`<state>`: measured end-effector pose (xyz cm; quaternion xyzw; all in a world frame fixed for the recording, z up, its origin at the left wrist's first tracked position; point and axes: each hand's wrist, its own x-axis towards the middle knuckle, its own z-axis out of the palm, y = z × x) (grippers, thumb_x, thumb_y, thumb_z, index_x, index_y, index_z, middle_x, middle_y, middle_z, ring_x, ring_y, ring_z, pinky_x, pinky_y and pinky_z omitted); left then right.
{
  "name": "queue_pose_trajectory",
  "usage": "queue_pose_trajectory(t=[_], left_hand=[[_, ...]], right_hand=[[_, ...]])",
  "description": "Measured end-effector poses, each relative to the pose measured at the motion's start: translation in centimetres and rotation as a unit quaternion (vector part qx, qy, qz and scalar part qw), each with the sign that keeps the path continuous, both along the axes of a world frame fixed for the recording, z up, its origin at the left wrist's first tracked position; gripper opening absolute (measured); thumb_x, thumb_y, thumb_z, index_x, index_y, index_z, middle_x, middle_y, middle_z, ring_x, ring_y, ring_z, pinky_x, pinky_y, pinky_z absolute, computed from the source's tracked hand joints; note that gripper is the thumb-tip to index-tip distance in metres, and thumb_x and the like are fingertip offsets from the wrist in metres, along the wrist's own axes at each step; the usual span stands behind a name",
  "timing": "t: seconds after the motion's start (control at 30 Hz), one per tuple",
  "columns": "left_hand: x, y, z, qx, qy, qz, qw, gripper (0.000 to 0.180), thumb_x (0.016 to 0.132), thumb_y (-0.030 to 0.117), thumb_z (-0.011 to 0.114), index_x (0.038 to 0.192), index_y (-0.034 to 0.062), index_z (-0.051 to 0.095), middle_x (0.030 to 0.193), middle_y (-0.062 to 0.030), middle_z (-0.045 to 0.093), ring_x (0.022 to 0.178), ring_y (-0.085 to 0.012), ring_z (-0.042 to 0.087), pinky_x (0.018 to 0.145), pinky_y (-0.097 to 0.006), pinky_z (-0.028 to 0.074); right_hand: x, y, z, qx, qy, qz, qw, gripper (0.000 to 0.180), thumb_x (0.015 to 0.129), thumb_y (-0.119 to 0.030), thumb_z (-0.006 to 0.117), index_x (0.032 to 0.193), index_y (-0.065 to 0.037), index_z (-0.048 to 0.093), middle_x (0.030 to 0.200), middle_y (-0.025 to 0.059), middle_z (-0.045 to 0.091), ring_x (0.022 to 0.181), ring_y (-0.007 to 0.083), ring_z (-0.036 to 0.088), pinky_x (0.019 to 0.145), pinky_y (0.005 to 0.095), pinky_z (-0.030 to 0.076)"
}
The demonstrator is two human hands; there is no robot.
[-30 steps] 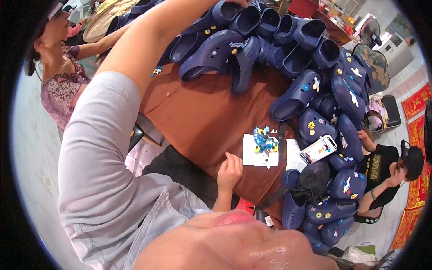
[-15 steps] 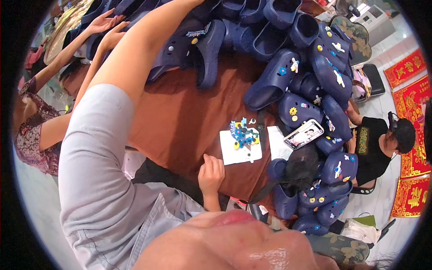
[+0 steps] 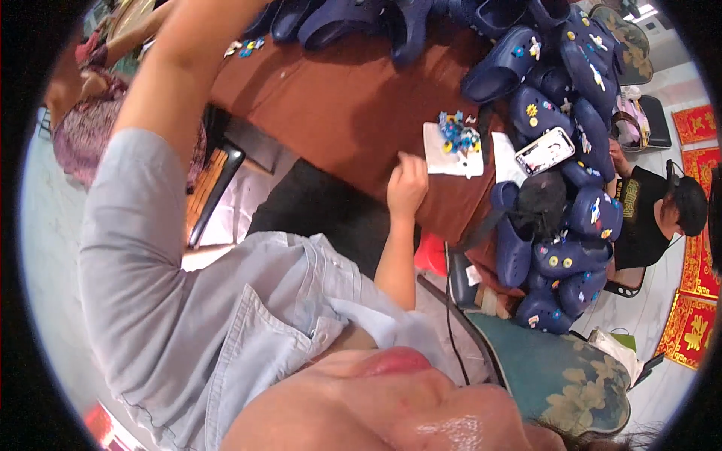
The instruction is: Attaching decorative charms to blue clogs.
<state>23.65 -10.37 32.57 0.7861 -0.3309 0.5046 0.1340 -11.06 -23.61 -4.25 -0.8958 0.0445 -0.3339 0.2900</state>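
Right hand (image 3: 408, 183) is over the brown tablecloth (image 3: 331, 90), fingers kinda loosely bent, can't tell if it's pinching anything. Just beside it there's a bunch of blue and yellow shoe charms (image 3: 459, 138) on a white sheet (image 3: 444, 163). Left forearm (image 3: 171, 71) runs off the top, so no clue what that hand's doing. Navy clogs (image 3: 500, 66) are piled along the far and right sides, with a smartphone (image 3: 544, 152) lying among them, screen lit.

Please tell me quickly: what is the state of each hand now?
Left hand: out of view, cannot be told.
Right hand: fingers loosely bent at the brown cloth; whether it holds something cannot be told.
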Motion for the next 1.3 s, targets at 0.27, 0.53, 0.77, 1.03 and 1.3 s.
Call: queue_pose_trajectory(t=[0.27, 0.53, 0.77, 1.03, 1.3], left_hand=[[-25.8, 5.3, -24.4, -0.012, 0.321, -0.017, 0.947, 0.035, 0.081, 0.012, 0.061, 0.114, 0.0208, 0.071, 0.085, -0.0161, 0.062, 0.079, -0.035, 0.063, 0.069, -0.046, 0.052], [-27.3, 4.4, -33.1, -0.027, 0.345, 0.005, 0.938, 0.031, 0.082, 0.008, 0.061, 0.11, 0.0119, 0.071, 0.089, -0.019, 0.062, 0.084, -0.0361, 0.062, 0.075, -0.045, 0.051], [-27.2, 4.7, -33.9, -0.009, 0.382, -0.013, 0.924, 0.029, 0.083, 0.009, 0.059, 0.11, 0.011, 0.071, 0.091, -0.0208, 0.061, 0.086, -0.0375, 0.062, 0.076, -0.047, 0.05], [-27.5, 4.6, -33.8, -0.012, 0.412, -0.031, 0.911, 0.037, 0.079, -0.001, 0.054, 0.112, 0.0041, 0.069, 0.108, -0.0306, 0.058, 0.098, -0.0409, 0.059, 0.089, -0.045, 0.049], [-27.6, 4.8, -33.2, -0.009, 0.444, -0.038, 0.895, 0.036, 0.078, -0.002, 0.055, 0.111, 0.0021, 0.068, 0.113, -0.0326, 0.056, 0.099, -0.042, 0.057, 0.09, -0.044, 0.048]], right_hand=[[-0.6, -0.8, -0.9, 0.068, -0.021, 0.016, 0.997, 0.021, 0.076, 0.006, 0.058, 0.095, 0.001, 0.067, 0.094, 0.0169, 0.064, 0.091, 0.0353, 0.061, 0.081, 0.0429, 0.049], [-0.1, -0.8, -0.4, 0.1, -0.006, 0.013, 0.995, 0.018, 0.08, 0.002, 0.056, 0.093, 0.0, 0.068, 0.092, 0.016, 0.066, 0.089, 0.033, 0.063, 0.08, 0.0407, 0.05], [1.7, -0.3, 2.0, 0.4, 0.054, -0.01, 0.915, 0.025, 0.096, -0.025, 0.062, 0.096, -0.001, 0.056, 0.073, 0.0092, 0.062, 0.063, 0.0151, 0.059, 0.059, 0.0315, 0.049], [4.6, 1.0, 4.1, 0.189, 0.162, -0.053, 0.967, 0.031, 0.093, -0.032, 0.059, 0.098, -0.003, 0.052, 0.086, 0.0229, 0.065, 0.085, 0.0445, 0.063, 0.074, 0.0483, 0.047], [4.1, 2.1, 4.3, 0.138, 0.077, -0.019, 0.987, 0.014, 0.095, -0.012, 0.046, 0.105, -0.002, 0.049, 0.097, 0.0267, 0.063, 0.09, 0.0484, 0.06, 0.075, 0.0514, 0.046]])
